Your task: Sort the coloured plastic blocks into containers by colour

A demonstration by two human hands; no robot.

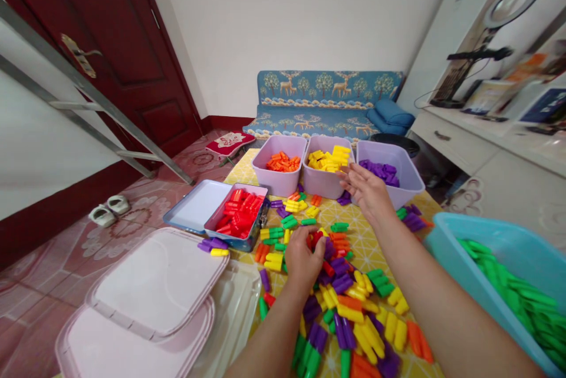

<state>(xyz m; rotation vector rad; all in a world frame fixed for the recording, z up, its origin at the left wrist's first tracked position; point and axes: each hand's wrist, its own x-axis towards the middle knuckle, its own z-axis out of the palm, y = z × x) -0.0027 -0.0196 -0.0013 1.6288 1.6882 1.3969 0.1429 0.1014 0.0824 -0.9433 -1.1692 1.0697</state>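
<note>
My left hand [305,257] is over the mixed pile of plastic pieces [349,301], its fingers curled round a red piece [316,239]. My right hand [366,190] is raised at the front right corner of the lilac bin of yellow pieces [326,182], fingers apart, nothing seen in them. To its left stands a lilac bin of orange pieces [276,180]; on the right, a lilac bin holds purple pieces [384,171]. Red pieces [240,213] fill a tin at the left. Green pieces [515,289] lie in a turquoise bin [446,236] at the right.
Pale lids [159,278] are stacked at the left table edge, with a few purple and yellow pieces on top. A clear tray [232,307] lies beside them. Behind the table stand a blue sofa [309,118] and a red stool [230,143]; a ladder [101,98] leans left.
</note>
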